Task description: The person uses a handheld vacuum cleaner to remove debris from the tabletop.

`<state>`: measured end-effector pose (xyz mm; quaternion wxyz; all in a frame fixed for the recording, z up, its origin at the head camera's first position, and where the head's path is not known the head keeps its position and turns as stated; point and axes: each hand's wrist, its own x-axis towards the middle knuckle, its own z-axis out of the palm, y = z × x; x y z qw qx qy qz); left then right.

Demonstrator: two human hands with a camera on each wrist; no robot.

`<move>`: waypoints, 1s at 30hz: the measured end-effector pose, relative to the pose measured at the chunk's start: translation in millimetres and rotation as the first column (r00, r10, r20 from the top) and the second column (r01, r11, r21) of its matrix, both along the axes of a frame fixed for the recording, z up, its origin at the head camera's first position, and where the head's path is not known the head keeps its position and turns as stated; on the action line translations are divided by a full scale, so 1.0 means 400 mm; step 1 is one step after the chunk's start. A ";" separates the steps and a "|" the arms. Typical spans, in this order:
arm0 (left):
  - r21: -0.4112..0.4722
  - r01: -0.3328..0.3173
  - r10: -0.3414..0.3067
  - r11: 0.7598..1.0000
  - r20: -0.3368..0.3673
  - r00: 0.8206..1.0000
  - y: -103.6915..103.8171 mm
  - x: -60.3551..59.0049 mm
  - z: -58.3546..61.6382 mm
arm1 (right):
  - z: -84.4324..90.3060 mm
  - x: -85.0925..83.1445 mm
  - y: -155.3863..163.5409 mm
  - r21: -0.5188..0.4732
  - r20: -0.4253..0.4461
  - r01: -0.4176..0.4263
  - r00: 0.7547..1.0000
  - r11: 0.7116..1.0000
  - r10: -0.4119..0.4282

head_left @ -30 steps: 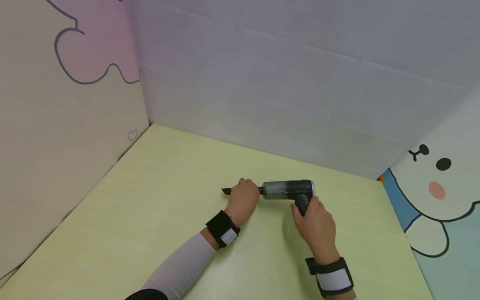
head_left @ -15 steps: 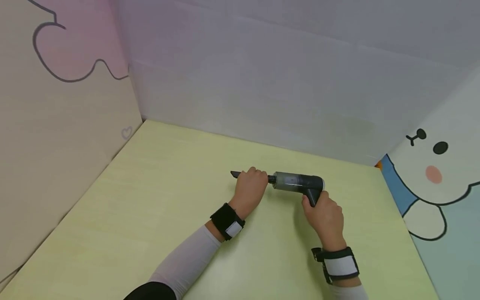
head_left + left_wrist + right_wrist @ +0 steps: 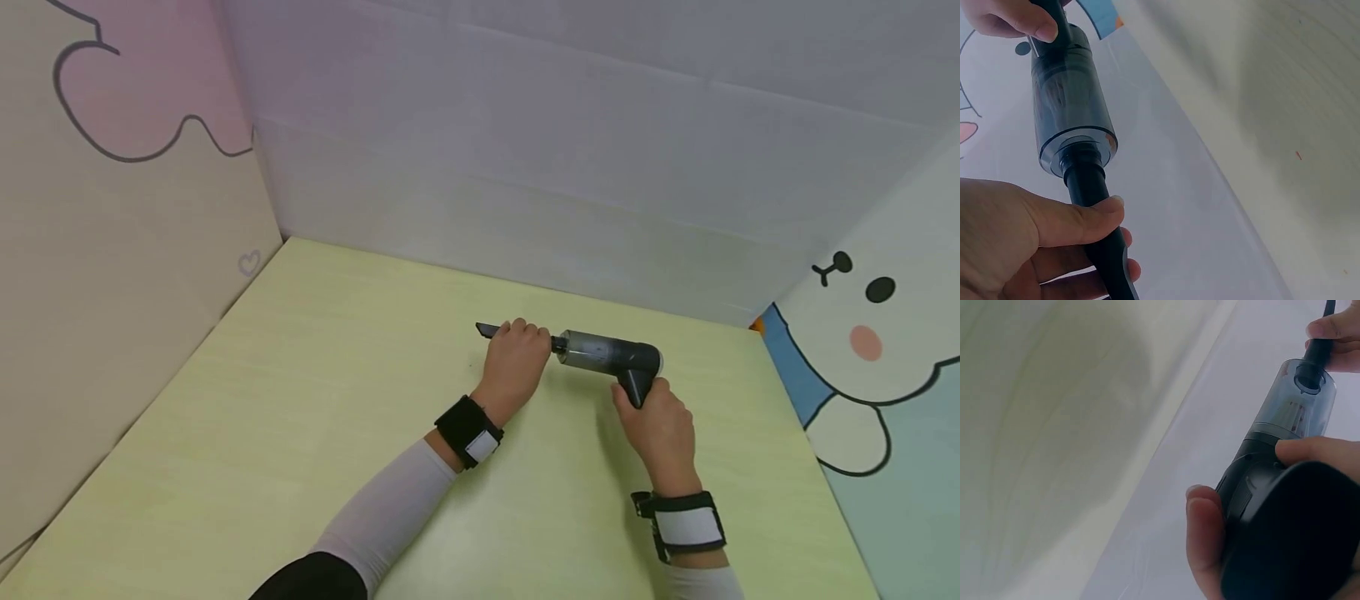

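A black handheld vacuum cleaner with a clear dust cup is held above the table by both hands. My right hand grips its handle, which angles down from the body. Around the black crevice nozzle at the front, my left hand curls its thumb and fingers. The nozzle's slanted tip pokes out to the left of that hand. A pleated filter shows through the clear cup in the right wrist view. The nozzle's near end meets the cup's mouth.
The pale yellow tabletop spreads beneath both arms. A grey-white panel stands along its back edge. Side panels with cartoon drawings flank it. A tiny red speck lies on the table in the left wrist view.
Both hands and the vacuum have shifted up and to the right in the head view. The vacuum now tilts slightly, nozzle end higher in the picture. Both grips stay the same.
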<state>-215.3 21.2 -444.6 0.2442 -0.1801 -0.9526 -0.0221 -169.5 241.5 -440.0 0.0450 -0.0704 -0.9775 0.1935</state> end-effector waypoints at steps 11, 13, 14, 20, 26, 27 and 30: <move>0.007 -0.004 0.004 1.000 0.062 0.998 0.046 -0.008 -0.015 | 0.002 0.004 0.046 -0.009 -0.019 0.032 0.999 0.999 -0.032; 0.008 -0.003 0.002 1.000 0.066 0.998 0.057 -0.011 -0.014 | 0.005 0.006 0.055 -0.012 -0.010 0.042 0.999 0.999 -0.042; 0.008 0.000 0.000 1.000 0.065 0.998 0.063 -0.012 -0.014 | 0.006 0.006 0.060 -0.014 -0.004 0.048 0.999 0.999 -0.048; 0.008 0.025 -0.025 1.000 0.075 0.997 0.092 -0.027 -0.018 | 0.011 0.007 0.087 -0.040 0.032 0.071 0.997 0.997 -0.070; -0.019 0.067 -0.065 0.998 0.098 0.993 0.114 -0.053 -0.028 | -0.003 0.002 0.109 -0.040 0.018 0.077 0.997 0.996 -0.076; -0.024 0.078 -0.075 0.997 0.101 0.992 0.118 -0.059 -0.029 | -0.005 0.000 0.114 -0.037 0.015 0.080 0.997 0.996 -0.079; -0.043 0.105 -0.101 0.994 0.102 0.990 0.133 -0.076 -0.032 | -0.010 -0.006 0.132 -0.032 0.009 0.087 0.996 0.996 -0.086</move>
